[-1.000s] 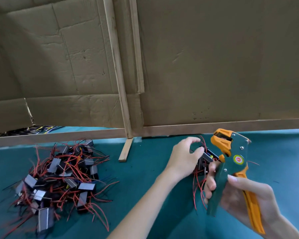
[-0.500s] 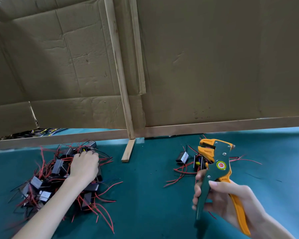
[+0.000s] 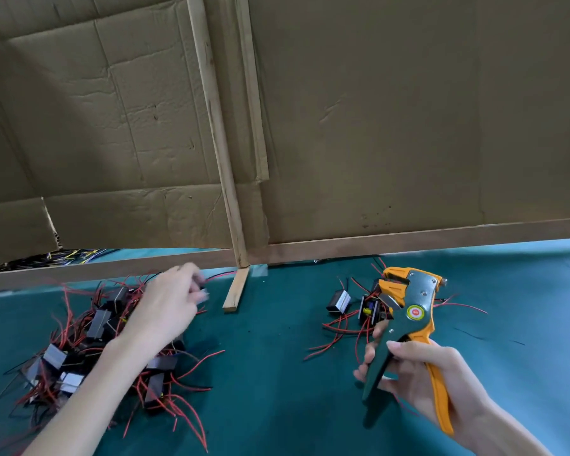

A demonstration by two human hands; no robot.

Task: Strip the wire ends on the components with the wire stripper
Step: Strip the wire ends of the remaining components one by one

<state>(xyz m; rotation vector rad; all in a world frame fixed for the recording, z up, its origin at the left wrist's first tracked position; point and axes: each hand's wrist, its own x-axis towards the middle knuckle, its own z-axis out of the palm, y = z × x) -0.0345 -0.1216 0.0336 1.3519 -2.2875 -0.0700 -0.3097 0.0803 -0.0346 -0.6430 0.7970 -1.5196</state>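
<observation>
Left hand point(image 3: 168, 307): above the pile of wired components point(image 3: 89, 350), fingers point(image 3: 186, 271) curled, blurred; cannot tell any hold.
Right hand point(image 3: 422, 380): fingers point(image 3: 372, 353) wrapped round wire stripper point(image 3: 412, 314) handles.

Two bare arms reach in from the bottom edge. The left forearm enters at 7 o'clock and runs toward 1 o'clock. The left hand point(image 3: 167, 311) lies back-up with its fingers curled toward 2 o'clock, too blurred to tell whether they pinch anything. The right forearm enters at 5 o'clock. The right hand point(image 3: 418, 380) grips the handles of a wire stripper point(image 3: 408, 319), thumb across the front, tool head toward 12 o'clock.
</observation>
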